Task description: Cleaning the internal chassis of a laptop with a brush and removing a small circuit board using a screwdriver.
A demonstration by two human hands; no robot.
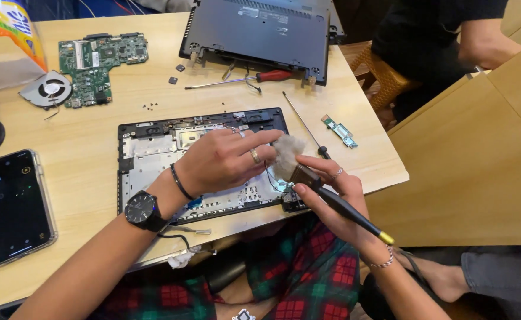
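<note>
2 hands are working over an opened laptop base point(154, 148) lying at centre frame on a wooden table point(83, 272).

Item 1: right hand point(337, 195), lower centre-right, is gripping a black-handled brush point(331, 198) with a brass-coloured end cap; fingers are wrapped around the ferrule and upper handle, thumb pressing along its near side. Handle is running down toward the lower right.

Item 2: left hand point(225, 160), centre frame, is reaching across the base; fingers are extended and pressed together, the tips touching the pale, fluffy bristle head just left of the right hand's grip. Rings and a wristwatch are showing.

Step in hand, as a judgement: bristles are being worked or cleared by the left fingertips while the brush is hovering over the right end of the base. Next move would seem to call for the left fingers lifting away and the bristle tip being lowered squarely onto the metal tray.

Item 3: brush head is sitting between both hands, above the base's lower right corner, touching the left fingertips.

Surrounding items: green circuit board point(100, 62) and fan point(46, 90) at upper left; laptop bottom cover point(260, 29) at top centre; red-handled screwdriver point(243, 80) below it; thin black screwdriver point(305, 127) and small green board point(340, 131) at right; phone point(9, 204) at left.
</note>
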